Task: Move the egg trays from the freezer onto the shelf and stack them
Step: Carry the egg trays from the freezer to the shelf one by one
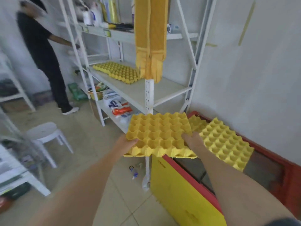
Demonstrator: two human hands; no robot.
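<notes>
I hold a yellow egg tray level in the air, just left of the freezer. My left hand grips its near left corner and my right hand grips its near right edge. Another yellow egg tray lies on top of the red and yellow freezer to the right, with a further tray partly showing behind it. On the middle board of the white shelf rest egg trays at its far left end.
A yellow cloth hangs down over the shelf's front post. A person in dark clothes stands at the shelf's far left. A white stool sits on the floor to the left. Bags and a bowl lie on the bottom board.
</notes>
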